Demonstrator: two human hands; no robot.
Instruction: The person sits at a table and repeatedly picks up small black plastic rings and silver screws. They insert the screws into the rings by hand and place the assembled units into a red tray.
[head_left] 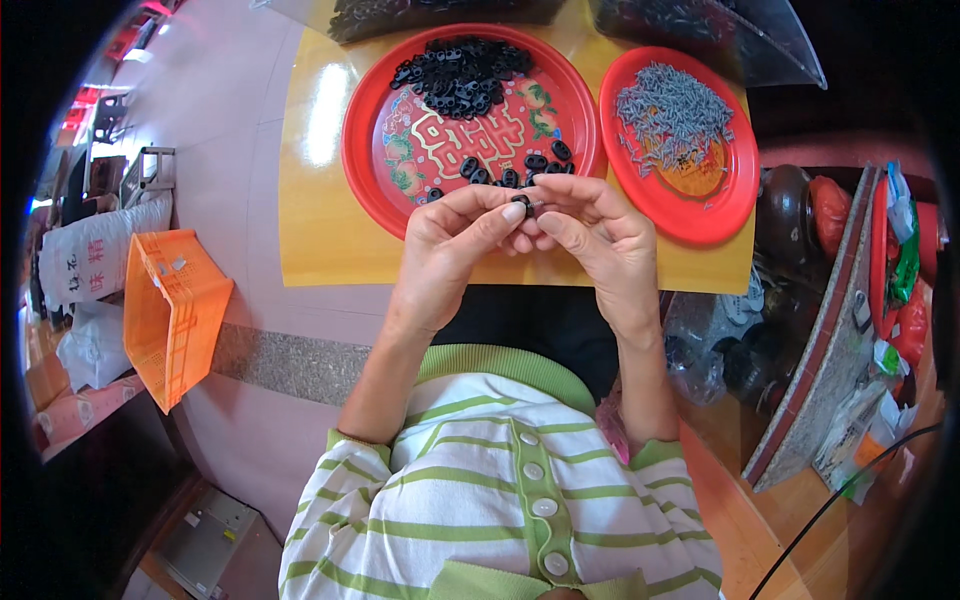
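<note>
My left hand pinches a small black plastic piece between thumb and fingers, over the near edge of a round red tray. Thumb and fingers of my right hand close on a small grey screw right at that piece. How deep the screw sits in it is too small to tell. At the tray's far side lies a heap of flat black pieces with holes. Several loose black pieces lie near my fingertips. To the right, a second red tray carries a pile of grey screws.
Both trays stand on a yellow tabletop. Clear bins with dark and grey contents stand along its far edge. An orange crate is on the floor at left. Bags and jars crowd a shelf at right, near a black cable.
</note>
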